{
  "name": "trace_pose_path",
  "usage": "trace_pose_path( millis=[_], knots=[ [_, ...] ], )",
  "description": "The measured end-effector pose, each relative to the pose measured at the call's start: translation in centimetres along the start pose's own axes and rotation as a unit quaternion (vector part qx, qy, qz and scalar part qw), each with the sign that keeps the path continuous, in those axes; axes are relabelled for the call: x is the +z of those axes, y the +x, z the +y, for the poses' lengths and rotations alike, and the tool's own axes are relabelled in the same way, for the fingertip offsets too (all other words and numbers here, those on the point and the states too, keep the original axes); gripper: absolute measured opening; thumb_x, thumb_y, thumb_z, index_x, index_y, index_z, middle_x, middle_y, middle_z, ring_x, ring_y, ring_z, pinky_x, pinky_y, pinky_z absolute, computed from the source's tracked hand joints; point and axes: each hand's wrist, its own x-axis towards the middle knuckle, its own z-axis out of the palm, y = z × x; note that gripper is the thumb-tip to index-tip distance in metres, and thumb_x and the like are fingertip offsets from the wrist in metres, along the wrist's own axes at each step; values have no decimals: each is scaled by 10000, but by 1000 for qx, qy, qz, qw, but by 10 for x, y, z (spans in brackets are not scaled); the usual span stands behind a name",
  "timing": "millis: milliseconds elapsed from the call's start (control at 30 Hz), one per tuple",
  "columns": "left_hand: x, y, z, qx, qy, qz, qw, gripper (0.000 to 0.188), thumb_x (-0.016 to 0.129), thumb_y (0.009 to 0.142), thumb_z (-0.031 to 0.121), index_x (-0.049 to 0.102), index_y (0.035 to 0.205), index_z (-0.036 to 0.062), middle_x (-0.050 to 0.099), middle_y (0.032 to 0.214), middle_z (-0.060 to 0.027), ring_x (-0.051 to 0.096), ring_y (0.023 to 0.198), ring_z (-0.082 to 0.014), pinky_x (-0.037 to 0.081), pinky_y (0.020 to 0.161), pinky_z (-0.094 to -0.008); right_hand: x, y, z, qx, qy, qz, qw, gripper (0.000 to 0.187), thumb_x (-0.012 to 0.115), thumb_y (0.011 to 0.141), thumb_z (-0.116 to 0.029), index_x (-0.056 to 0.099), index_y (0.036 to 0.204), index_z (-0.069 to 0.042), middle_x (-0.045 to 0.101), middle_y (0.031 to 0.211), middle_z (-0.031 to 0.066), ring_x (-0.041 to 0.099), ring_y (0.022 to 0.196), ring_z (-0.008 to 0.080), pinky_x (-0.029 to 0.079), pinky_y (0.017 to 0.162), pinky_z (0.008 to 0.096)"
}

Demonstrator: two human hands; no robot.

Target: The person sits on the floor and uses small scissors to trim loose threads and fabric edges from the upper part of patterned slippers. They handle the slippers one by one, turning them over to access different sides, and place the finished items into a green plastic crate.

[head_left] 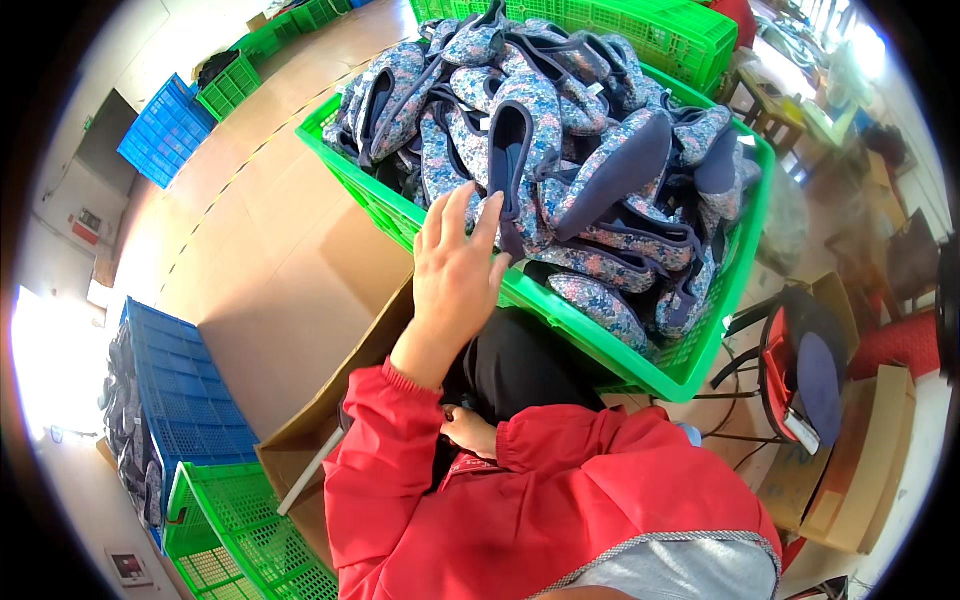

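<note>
A heap of slip-on shoes [585, 95], floral blue and pink with dark navy soles and linings, fills a green plastic crate [560, 315] in front of me. My left hand [450, 265] reaches up to the crate's near left rim, fingers stretched out and apart. Its index finger is at the heel of one floral shoe [530, 165], whose opening faces me; whether it touches is hard to tell. Down at my lap, my right hand [468, 430] is curled against dark cloth. Its fingertips are partly hidden, so what they hold cannot be made out.
Beside my left arm stands an open cardboard box [310, 440]. Blue [190, 385] and green crates [250, 530] stack at left, with dark shoes in one. Another green crate [650, 45] sits behind the heap. At right are a stool [775, 370] bearing a navy sole-shaped piece and cardboard [865, 470].
</note>
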Motion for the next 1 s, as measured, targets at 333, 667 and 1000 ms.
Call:
trace_pose_path(
  millis=[333,667,1000],
  knots=[
    [-3,-33,-12,75,-51,106,990,295,780,611,42,639,869,18,653,999,-110,620,1058,-334,471,950,-460,-5,1,-3,2,-12,-14,1000,179,552,902,-72,640,1057,-62,592,793,8,473,602,94,398,558,272],
    [-124,-198,-27,-311,-38,13,950,273,739,849,137,632,1025,-42,647,924,-200,633,857,-407,503,734,-434,-9,-26,-42,-84,112,-83,987,182,596,977,-176,606,1121,-66,691,902,67,442,516,59,347,462,212],
    [-134,-307,37,-598,-263,-71,754,668,736,866,68,428,1441,-73,514,614,12,440,539,-34,387,519,-236,12,-39,-54,-194,-18,-280,940,595,771,895,-186,493,1403,-51,593,1240,69,583,927,81,492,844,237]
  ],
)
